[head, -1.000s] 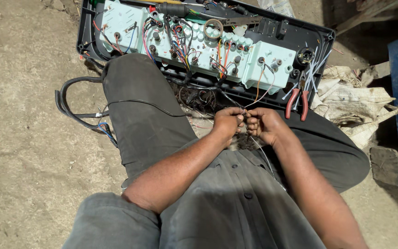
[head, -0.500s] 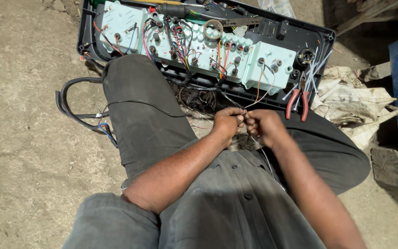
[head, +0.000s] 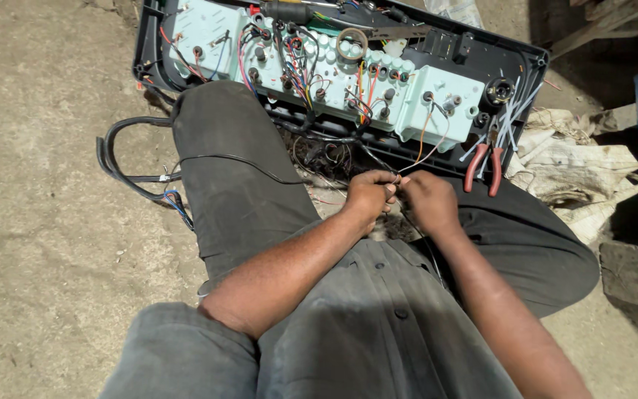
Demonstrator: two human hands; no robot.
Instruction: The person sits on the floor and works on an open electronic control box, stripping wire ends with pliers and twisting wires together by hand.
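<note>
Pinching thin wire ends (head: 396, 179) between the fingertips, the left hand (head: 367, 198) and right hand (head: 428, 203) meet over the lap, each grip clenched on the strands. The wires run up to the back of an instrument cluster panel (head: 437, 103) lying on the dirt floor (head: 46, 244). Many leads already sit on its terminals; this join looks unfinished, with loose strands left. Red-handled pliers (head: 484, 168) rest by the panel's right edge.

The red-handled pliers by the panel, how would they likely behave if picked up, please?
The pliers look like rigid metal, so probably heavy for their size. They lean on the panel, so a nudge might slide them. The hinged handles may swing open.
</note>
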